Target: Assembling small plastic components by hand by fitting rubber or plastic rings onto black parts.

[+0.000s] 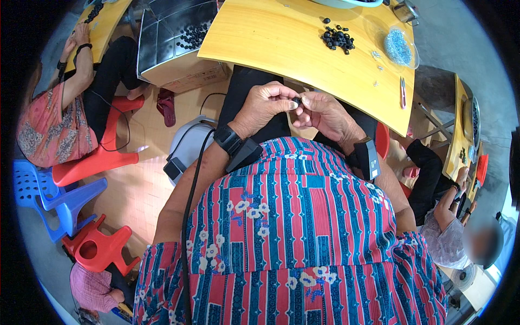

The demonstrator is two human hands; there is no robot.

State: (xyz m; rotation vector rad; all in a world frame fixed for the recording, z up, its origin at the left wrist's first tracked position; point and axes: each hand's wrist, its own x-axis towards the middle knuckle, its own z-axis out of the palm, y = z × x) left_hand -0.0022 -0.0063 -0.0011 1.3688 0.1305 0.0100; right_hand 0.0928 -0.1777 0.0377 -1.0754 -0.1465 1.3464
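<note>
Pinching a small black part [297, 101] between both hands, head view: left hand [265, 105] and right hand [325, 115] meet just below the near edge of the yellow tabletop [271, 43], over the lap. Left thumb and forefinger are closed on the part; right fingers are curled in and touch it from the other side. Too small to tell whether it's one piece or two being mated.

Step, as I read it: fitting or seating the small part by hand, mid-assembly, not yet released.

On the tabletop, beyond the hands: a loose pile of black parts [337, 39] toward the far side, and a clear bag of small pale blue bits [399, 47] just right of that pile. A slim red-handled tool [403, 93] lies near the right edge of the tabletop, untouched.

Both wrists carry black strap-on units, with a cable running down from the left wrist.

Next move, judged: needs a firm fingertip squeeze with both pieces aligned, then a reach up past the tabletop edge to the black pile. Risk: the part is tiny and held over the lap, so a slip drops it off the tabletop.

Other people sit at neighbouring tabletops left and right, well apart.
</note>
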